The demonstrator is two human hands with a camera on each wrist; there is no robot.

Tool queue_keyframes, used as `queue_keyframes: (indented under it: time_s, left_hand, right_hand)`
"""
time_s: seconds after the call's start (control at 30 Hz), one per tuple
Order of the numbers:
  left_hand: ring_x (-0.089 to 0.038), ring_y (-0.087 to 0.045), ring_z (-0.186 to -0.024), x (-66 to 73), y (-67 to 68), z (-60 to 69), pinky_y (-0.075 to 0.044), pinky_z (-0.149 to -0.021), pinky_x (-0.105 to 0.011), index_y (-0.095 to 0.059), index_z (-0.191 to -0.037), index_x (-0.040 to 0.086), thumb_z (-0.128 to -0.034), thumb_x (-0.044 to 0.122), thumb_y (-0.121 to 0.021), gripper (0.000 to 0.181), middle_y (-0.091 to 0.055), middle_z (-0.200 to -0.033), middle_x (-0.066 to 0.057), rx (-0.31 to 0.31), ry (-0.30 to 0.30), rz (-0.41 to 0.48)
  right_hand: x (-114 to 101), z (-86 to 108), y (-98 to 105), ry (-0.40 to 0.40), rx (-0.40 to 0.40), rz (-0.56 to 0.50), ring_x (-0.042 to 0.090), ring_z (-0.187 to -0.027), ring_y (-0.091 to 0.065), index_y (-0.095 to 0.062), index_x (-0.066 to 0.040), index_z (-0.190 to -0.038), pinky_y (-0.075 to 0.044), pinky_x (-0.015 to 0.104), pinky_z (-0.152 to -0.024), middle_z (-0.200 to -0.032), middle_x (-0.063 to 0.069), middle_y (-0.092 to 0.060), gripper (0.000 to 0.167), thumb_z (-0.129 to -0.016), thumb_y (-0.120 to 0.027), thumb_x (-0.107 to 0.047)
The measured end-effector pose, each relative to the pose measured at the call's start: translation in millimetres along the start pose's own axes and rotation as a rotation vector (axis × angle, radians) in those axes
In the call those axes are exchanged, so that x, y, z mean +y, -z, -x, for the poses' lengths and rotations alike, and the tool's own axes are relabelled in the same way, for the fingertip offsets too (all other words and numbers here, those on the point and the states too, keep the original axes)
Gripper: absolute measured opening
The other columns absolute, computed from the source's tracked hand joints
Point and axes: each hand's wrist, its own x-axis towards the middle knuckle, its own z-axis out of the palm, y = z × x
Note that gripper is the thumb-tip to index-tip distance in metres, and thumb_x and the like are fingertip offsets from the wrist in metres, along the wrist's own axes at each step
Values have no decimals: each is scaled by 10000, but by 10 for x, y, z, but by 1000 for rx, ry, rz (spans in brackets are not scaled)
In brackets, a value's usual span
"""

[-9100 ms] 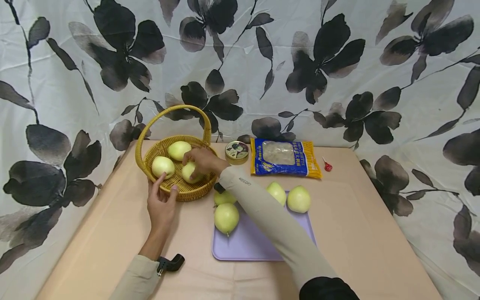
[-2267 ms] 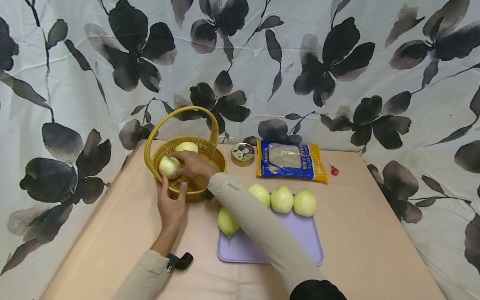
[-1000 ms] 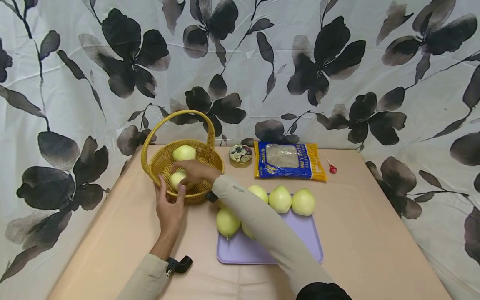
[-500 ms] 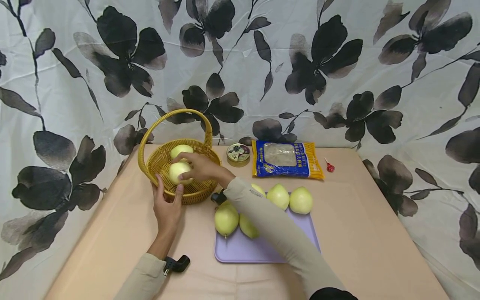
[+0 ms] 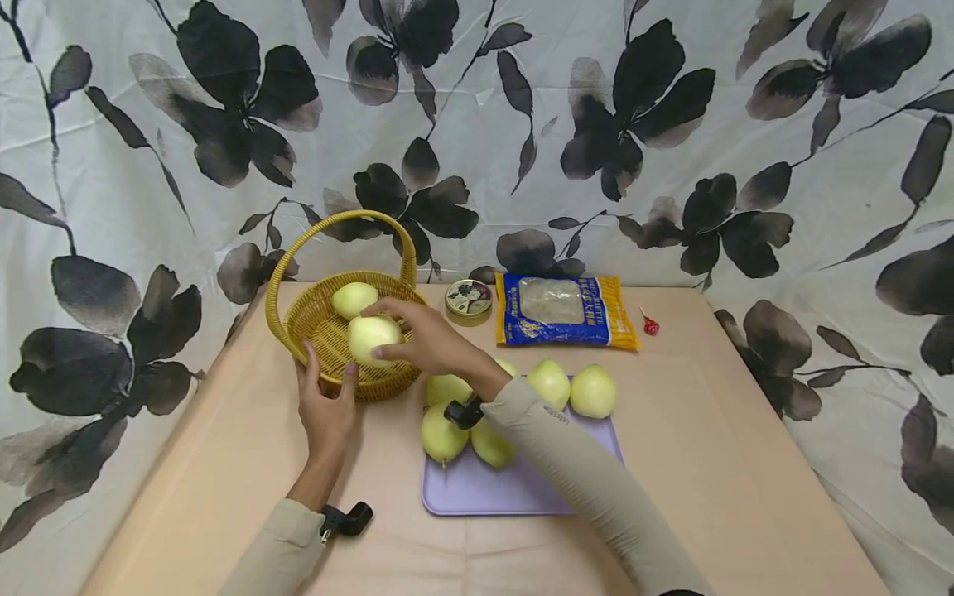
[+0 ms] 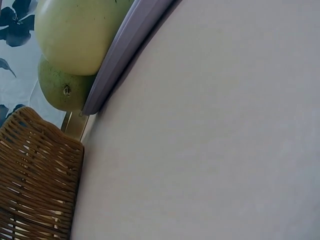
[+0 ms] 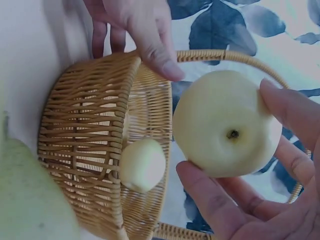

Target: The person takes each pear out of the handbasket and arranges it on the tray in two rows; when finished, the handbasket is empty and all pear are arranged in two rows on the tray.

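Observation:
In the head view my right hand (image 5: 432,338) holds a pale yellow-green pear (image 5: 371,339) above the near side of the wicker basket (image 5: 383,387). The right wrist view shows this pear (image 7: 225,125) between thumb and fingers, its dimpled end facing the camera. One other pear (image 5: 354,300) lies inside the basket at the back. My left hand (image 5: 325,418) grips the basket's near rim, thumb and fingers on either side of it. Several pears (image 5: 548,385) sit on the lilac tray (image 5: 495,494) to the right, partly covered by my right arm.
Behind the tray lie a round tin (image 5: 469,302) and a blue and yellow packet (image 5: 555,311). A red wrapped lollipop (image 5: 651,324) is to their right. The basket's tall handle (image 5: 343,217) arches over it. A floral cloth (image 5: 522,124) hangs behind the table.
Over the last second my right hand has taken the pear up from the basket, moving right. Compared with nine seconds ago, the basket has fewer pears and the tray more. My left hand stays at the rim.

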Motion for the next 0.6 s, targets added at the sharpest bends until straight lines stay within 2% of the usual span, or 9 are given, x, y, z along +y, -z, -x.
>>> queue_keyframes:
  time_s: [0.13, 0.2, 0.37, 0.6]
  left_hand:
    - [-263, -195, -1642, 8, 3, -3, -351, -1275, -531, -87, -1676, 469, -1049, 406, -661, 852, 99, -1793, 38, 1, -13, 5]
    - [-266, -187, -1644, 4, -1, -7, -347, -1275, -537, -87, -1677, 465, -1054, 384, -661, 851, 97, -1793, 35, 4, -13, 8]
    - [-231, -102, -1655, -9, -4, -12, -316, -1298, -514, -99, -1667, 492, -1050, 428, -657, 834, 88, -1790, 49, 13, -3, -6]
    - [-162, -64, -1653, -36, -12, -22, -290, -1314, -477, -106, -1653, 520, -1045, 446, -661, 826, 89, -1786, 75, 14, -3, 11]
  right_hand:
    - [-27, 236, 38, -11, 36, -15, 237, -1330, -601, -587, -200, -1482, -547, 455, -1098, -1497, 16, -611, 564, -962, -804, -187]
    - [-35, 364, 54, -19, 58, -36, 243, -1295, -615, -592, -195, -1481, -580, 433, -1053, -1508, 33, -601, 571, -955, -810, -165]
    - [-36, 696, 100, -71, 110, -85, 280, -1278, -633, -606, -226, -1472, -628, 351, -959, -1529, 35, -570, 574, -945, -821, -154]
    - [14, 1105, 164, -117, 195, -65, 229, -1287, -618, -625, -260, -1452, -614, 402, -1007, -1466, 10, -609, 556, -941, -827, -173]
